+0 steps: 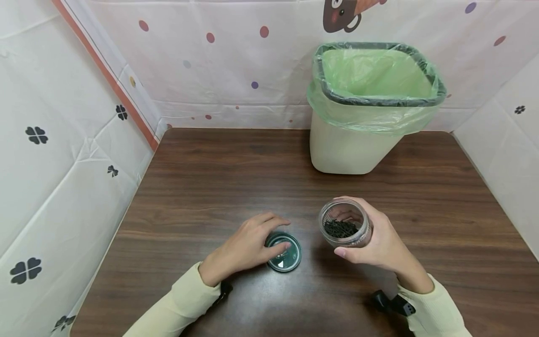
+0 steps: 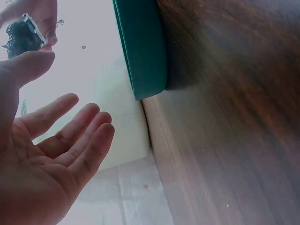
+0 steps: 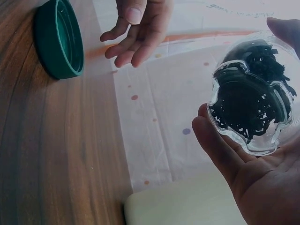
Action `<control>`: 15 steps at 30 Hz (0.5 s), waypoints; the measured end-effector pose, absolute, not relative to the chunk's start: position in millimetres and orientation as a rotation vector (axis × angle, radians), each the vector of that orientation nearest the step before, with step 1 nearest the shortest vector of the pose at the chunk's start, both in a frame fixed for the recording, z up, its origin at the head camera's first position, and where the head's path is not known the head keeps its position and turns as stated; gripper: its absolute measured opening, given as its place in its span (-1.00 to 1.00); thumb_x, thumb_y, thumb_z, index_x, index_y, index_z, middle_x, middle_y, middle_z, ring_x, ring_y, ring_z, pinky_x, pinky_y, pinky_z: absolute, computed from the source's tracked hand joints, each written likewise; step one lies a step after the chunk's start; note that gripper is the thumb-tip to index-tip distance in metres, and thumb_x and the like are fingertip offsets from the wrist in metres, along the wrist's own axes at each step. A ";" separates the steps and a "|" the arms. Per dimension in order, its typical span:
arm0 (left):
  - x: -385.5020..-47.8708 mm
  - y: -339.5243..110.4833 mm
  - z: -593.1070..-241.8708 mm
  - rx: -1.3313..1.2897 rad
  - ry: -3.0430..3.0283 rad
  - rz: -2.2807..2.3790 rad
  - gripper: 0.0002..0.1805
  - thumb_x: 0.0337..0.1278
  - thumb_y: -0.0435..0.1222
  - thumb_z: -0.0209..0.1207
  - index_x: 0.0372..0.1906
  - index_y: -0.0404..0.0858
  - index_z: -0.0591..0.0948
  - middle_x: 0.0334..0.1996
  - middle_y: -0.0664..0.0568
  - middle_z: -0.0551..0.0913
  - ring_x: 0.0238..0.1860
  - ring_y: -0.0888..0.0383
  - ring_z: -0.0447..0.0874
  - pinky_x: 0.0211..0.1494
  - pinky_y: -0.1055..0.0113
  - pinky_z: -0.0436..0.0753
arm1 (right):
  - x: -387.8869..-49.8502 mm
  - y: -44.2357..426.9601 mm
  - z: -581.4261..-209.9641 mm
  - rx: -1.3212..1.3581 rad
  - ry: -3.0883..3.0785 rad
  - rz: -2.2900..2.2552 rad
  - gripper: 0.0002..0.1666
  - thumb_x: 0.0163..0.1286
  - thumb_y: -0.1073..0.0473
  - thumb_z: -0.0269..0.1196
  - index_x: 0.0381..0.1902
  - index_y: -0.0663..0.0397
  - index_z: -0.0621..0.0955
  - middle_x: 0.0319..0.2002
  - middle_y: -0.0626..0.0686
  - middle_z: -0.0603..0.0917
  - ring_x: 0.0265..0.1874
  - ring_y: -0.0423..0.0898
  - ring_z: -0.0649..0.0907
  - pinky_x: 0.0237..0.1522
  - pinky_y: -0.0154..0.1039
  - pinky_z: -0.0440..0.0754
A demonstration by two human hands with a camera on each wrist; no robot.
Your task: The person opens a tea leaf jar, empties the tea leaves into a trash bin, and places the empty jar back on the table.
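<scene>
My right hand grips a clear glass jar, fingers on its far side and thumb on the near side. Its mouth is uncovered and tilted toward the head camera. Dark, twisted shreds resembling dried tea leaves lie inside; in the right wrist view they show through the jar's lobed glass base. A round green lid lies on the table with its hollow side up. Over its left part hovers my left hand, fingers spread and holding nothing. The left wrist view shows that palm apart from the lid.
A pale bin lined with a green plastic bag stands at the table's back right. White patterned sheets hang behind and beside the brown wooden table. A black strap device sits at the right wrist.
</scene>
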State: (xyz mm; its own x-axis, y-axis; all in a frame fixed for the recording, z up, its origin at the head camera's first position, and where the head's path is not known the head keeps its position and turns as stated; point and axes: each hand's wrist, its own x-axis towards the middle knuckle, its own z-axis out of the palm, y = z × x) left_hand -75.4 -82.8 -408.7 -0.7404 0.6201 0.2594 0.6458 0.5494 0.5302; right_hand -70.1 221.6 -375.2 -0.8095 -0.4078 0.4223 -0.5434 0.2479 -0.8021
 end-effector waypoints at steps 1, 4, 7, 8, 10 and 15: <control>-75.5 -82.7 -408.6 -1.110 -2.731 -0.961 -0.49 0.24 -0.04 0.35 0.20 -0.22 0.64 0.03 0.05 0.65 0.06 0.16 0.62 0.12 0.17 0.62 | -70.2 221.7 -374.9 0.913 -2.377 1.614 0.13 -0.35 0.42 0.65 0.33 0.09 0.51 0.12 0.08 0.65 0.03 -0.04 0.64 0.11 -0.35 0.51; -75.9 -82.3 -408.2 -1.102 -2.729 -0.980 -0.49 0.23 -0.05 0.35 0.19 -0.21 0.64 0.01 0.03 0.66 0.04 0.15 0.63 0.09 0.16 0.63 | -70.4 222.1 -374.0 0.914 -2.374 1.616 0.13 -0.35 0.43 0.65 0.32 0.09 0.51 0.12 0.08 0.65 0.03 -0.04 0.64 0.11 -0.35 0.52; -76.2 -81.7 -407.8 -1.107 -2.706 -1.013 -0.50 0.24 -0.06 0.34 0.19 -0.23 0.64 -0.03 0.01 0.67 -0.01 0.12 0.65 0.04 0.15 0.64 | -70.4 222.6 -373.7 0.911 -2.373 1.615 0.14 -0.36 0.43 0.65 0.32 0.10 0.51 0.12 0.08 0.65 0.03 -0.03 0.64 0.11 -0.35 0.52; -76.4 -81.5 -407.7 -1.110 -2.700 -1.024 -0.51 0.25 -0.06 0.34 0.19 -0.23 0.64 -0.03 0.00 0.67 -0.02 0.11 0.66 0.03 0.15 0.65 | -70.4 222.8 -373.7 0.910 -2.373 1.614 0.14 -0.36 0.42 0.65 0.32 0.10 0.51 0.12 0.08 0.65 0.03 -0.03 0.64 0.10 -0.35 0.52; -76.9 -81.0 -407.4 -1.113 -2.695 -1.043 -0.51 0.26 -0.06 0.33 0.19 -0.22 0.64 -0.04 -0.01 0.67 -0.03 0.09 0.67 0.02 0.16 0.65 | -70.5 223.0 -373.6 0.910 -2.370 1.612 0.14 -0.36 0.41 0.66 0.32 0.10 0.50 0.12 0.08 0.65 0.03 -0.03 0.64 0.11 -0.35 0.52; -77.3 -80.2 -405.4 -1.105 -2.708 -1.076 -0.53 0.29 -0.06 0.31 0.20 -0.18 0.63 0.00 0.00 0.67 0.01 0.08 0.66 0.05 0.16 0.64 | -70.2 223.3 -373.1 0.910 -2.366 1.613 0.14 -0.36 0.41 0.66 0.33 0.11 0.50 0.12 0.09 0.65 0.04 -0.02 0.63 0.12 -0.35 0.51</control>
